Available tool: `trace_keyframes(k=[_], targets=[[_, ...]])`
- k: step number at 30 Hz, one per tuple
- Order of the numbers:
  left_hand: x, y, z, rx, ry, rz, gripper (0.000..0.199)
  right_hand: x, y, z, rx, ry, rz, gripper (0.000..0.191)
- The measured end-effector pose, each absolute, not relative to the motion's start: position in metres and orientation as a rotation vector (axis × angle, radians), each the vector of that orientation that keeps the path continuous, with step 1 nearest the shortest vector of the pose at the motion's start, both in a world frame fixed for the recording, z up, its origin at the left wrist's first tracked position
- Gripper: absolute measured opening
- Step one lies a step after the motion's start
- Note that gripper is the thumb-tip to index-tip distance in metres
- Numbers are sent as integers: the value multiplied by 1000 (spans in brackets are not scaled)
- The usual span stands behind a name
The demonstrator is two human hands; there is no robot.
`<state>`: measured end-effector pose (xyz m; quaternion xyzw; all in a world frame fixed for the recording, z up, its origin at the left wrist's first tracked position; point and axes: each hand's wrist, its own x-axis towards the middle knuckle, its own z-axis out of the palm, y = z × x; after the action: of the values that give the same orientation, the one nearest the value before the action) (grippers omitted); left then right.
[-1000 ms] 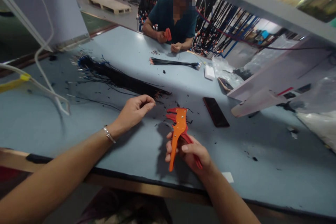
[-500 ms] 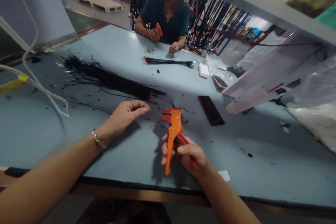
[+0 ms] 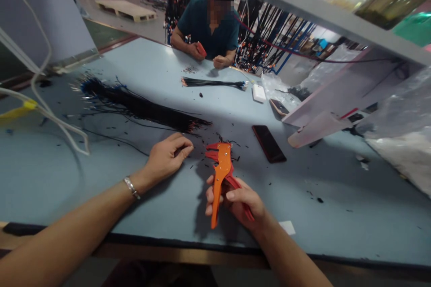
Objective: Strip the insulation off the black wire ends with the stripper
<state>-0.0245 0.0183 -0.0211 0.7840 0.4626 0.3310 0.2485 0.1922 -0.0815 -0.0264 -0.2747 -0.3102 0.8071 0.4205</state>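
My left hand (image 3: 167, 158) is closed in a pinch just above the table, left of the tool. A thin black wire (image 3: 118, 139) runs along the table into this hand; its end at the fingertips is hard to make out. My right hand (image 3: 248, 200) grips an orange and red wire stripper (image 3: 223, 159), its jaws pointing left and its handles spread. Nothing shows between the jaws. Beyond my left hand lies a thick bundle of black wires (image 3: 141, 108), with blue and silver ends at left and coppery ends at right.
Black scraps dot the table (image 3: 215, 98). A dark phone (image 3: 269, 143) lies to the right, with another phone (image 3: 279, 107) and a white box (image 3: 259, 93) farther back. Across the table a person (image 3: 205, 27) holds a red tool near a smaller wire bundle (image 3: 213, 82). A shelf (image 3: 323, 13) overhangs the right side.
My left hand has turned, its knuckles now higher and its fingertips slightly lower; the short wire tip seen past the fingers no longer shows. The stripper has barely moved.
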Motion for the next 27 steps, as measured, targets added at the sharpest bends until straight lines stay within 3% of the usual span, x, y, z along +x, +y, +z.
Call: trace_keyframes(k=[9,16,27], targets=[[-26,21,-15,1918,1419,847,32,208,-78,-13,-494,-631,1862,43],[-28,23,-13,1718,1418,915,33,239,-56,-12,-687,-139,1456,25],[-28,24,-11,1789,1497,873,20,222,-68,-15,-688,-574,1678,34]])
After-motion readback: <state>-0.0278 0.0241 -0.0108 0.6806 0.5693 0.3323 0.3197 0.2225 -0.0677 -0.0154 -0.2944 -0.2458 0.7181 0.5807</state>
